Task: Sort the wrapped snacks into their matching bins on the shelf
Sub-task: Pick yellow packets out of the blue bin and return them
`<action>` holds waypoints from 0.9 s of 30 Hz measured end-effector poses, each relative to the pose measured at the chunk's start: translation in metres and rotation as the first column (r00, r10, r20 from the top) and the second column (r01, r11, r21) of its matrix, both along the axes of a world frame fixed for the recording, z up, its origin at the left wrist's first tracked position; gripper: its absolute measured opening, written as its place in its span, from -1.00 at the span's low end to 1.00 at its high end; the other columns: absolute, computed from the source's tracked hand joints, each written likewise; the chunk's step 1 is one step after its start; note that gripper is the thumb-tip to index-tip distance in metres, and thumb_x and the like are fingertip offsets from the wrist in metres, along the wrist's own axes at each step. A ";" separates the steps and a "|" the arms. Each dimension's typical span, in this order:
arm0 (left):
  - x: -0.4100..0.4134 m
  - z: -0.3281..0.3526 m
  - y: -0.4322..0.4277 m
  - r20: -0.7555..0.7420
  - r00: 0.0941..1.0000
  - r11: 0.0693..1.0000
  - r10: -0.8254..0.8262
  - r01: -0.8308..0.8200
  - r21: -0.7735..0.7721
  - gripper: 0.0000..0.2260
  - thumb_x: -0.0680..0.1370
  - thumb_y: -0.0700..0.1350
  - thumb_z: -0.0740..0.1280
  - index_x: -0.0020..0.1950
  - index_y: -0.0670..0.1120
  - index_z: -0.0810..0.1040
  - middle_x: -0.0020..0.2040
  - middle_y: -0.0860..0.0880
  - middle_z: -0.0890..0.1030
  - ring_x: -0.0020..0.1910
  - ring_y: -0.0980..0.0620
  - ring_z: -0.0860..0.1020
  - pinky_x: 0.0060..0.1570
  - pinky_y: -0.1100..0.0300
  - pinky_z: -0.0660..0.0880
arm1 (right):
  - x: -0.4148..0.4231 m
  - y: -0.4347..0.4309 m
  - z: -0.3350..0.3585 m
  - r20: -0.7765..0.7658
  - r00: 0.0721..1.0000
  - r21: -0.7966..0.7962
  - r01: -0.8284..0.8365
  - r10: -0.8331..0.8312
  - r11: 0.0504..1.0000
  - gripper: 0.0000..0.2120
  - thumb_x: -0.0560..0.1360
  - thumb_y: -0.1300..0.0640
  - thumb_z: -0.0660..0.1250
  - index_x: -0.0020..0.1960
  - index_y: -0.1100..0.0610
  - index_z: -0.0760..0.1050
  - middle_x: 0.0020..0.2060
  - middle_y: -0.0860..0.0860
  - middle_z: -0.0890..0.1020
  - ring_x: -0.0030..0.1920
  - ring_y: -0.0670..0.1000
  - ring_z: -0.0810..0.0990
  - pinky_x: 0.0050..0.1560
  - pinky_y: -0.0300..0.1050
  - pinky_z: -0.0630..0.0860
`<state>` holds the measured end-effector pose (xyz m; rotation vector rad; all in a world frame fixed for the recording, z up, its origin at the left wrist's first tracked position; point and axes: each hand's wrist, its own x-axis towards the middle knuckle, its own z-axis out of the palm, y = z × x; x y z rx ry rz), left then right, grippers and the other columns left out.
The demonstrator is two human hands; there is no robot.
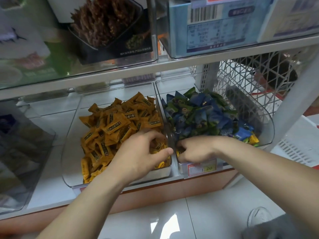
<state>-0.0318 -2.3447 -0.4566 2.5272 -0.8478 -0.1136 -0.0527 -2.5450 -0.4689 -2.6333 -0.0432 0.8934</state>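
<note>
- A white shelf point(48, 178) fills the view. Its upper tier carries clear cases of boxed goods, and its lower tier holds two clear bins side by side.
- A white lattice basket point(241, 87) stands behind and to the right of the bins.
- The left bin point(72, 152) holds a heap of yellow snacks point(117, 125) in dark-labelled wrappers, piled toward its right wall.
- The right bin point(265, 125) touches the left bin and is heaped with blue and green snacks point(198, 114).
- A few stray yellow packs point(253, 138) lie in the right bin's front right corner.
- The left grip point(143, 152), a bare hand, reaches into the front of the left bin. Its fingers curl down over yellow snacks and its thumb lies against the dividing wall, so the hand grips wrappers from the pile.
- The right grip point(195, 149), also bare, dips into the front left corner of the right bin, just across the divider. Its fingers are curled under among the wrappers with a bit of yellow showing beneath them. Whether it holds anything cannot be told.
- A red-and-yellow price tag point(202, 168) sits on the shelf edge below the right grip.
</note>
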 end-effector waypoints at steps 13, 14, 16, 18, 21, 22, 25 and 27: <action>-0.002 0.002 -0.002 -0.007 1.000 0.999 0.007 -0.007 -0.033 -0.58 0.46 0.33 0.31 0.23 0.15 0.54 0.13 0.19 0.54 0.02 0.21 0.50 -0.07 0.28 0.48 | -0.002 0.003 -0.001 -0.109 0.994 0.101 0.011 0.000 0.995 -0.57 0.55 -0.03 0.26 0.40 0.01 0.40 0.20 0.01 0.58 0.11 -0.01 0.55 0.15 -0.09 0.50; -0.002 0.002 -0.002 -0.009 1.000 0.999 0.006 -0.007 -0.033 -0.57 0.46 0.33 0.31 0.23 0.15 0.54 0.12 0.20 0.54 0.01 0.22 0.50 -0.07 0.29 0.48 | -0.003 0.005 -0.002 -0.124 0.992 0.090 -0.003 0.014 0.996 -0.67 0.57 0.00 0.24 0.30 0.03 0.48 0.06 -0.01 0.61 -0.04 -0.06 0.55 -0.03 -0.17 0.49; -0.002 0.002 -0.002 -0.012 1.000 1.000 0.004 -0.004 -0.027 -0.56 0.46 0.33 0.31 0.24 0.15 0.54 0.11 0.20 0.53 0.01 0.22 0.50 -0.08 0.30 0.48 | -0.002 0.007 -0.001 -0.135 0.990 0.086 -0.016 0.028 0.996 -0.73 0.58 0.05 0.21 0.22 0.08 0.55 -0.13 -0.05 0.59 -0.19 -0.08 0.50 -0.22 -0.20 0.38; -0.001 0.002 -0.001 -0.013 1.000 1.000 0.000 -0.001 -0.026 -0.56 0.46 0.34 0.31 0.24 0.15 0.54 0.11 0.20 0.52 0.00 0.23 0.50 -0.10 0.33 0.47 | -0.003 0.006 0.001 -0.164 0.986 0.110 0.005 0.013 0.994 -0.66 0.58 0.06 0.23 0.32 0.08 0.52 0.05 -0.02 0.61 -0.01 -0.05 0.57 -0.13 -0.22 0.42; 0.000 0.001 -0.001 -0.011 1.000 0.999 -0.011 0.010 -0.032 -0.58 0.45 0.34 0.31 0.21 0.15 0.54 0.08 0.23 0.51 -0.04 0.27 0.50 -0.16 0.41 0.41 | -0.004 0.002 0.003 -0.163 0.987 0.147 0.032 -0.007 0.989 -0.59 0.56 0.02 0.26 0.39 0.07 0.46 0.24 0.01 0.58 0.20 0.03 0.55 0.12 -0.11 0.44; 0.001 0.001 0.000 -0.013 1.000 0.999 -0.012 0.011 -0.038 -0.58 0.45 0.34 0.31 0.20 0.16 0.54 0.06 0.23 0.50 -0.05 0.28 0.49 -0.17 0.41 0.41 | -0.004 0.000 0.003 -0.121 0.993 0.160 0.009 0.011 0.987 -0.64 0.57 0.00 0.26 0.32 0.07 0.51 0.14 0.01 0.62 0.11 0.03 0.57 0.08 -0.07 0.45; 0.003 0.001 0.000 -0.034 0.999 0.998 -0.017 0.015 -0.059 -0.56 0.44 0.34 0.34 0.20 0.14 0.55 0.04 0.23 0.53 -0.05 0.28 0.51 -0.16 0.36 0.47 | -0.006 -0.009 0.006 0.024 0.999 0.240 -0.051 0.047 0.969 -0.75 0.59 -0.06 0.27 -0.12 0.11 0.53 -0.33 -0.01 0.49 -0.32 -0.02 0.41 -0.26 -0.07 0.32; 0.005 0.001 0.000 -0.057 0.998 0.996 -0.015 0.010 -0.087 -0.56 0.42 0.32 0.38 0.21 0.14 0.55 0.07 0.21 0.58 -0.06 0.28 0.54 -0.14 0.29 0.54 | -0.008 -0.015 0.013 0.108 0.994 0.290 -0.061 0.031 0.955 -0.77 0.59 -0.06 0.31 -0.15 0.06 0.53 -0.37 -0.09 0.48 -0.37 -0.12 0.40 -0.34 -0.20 0.30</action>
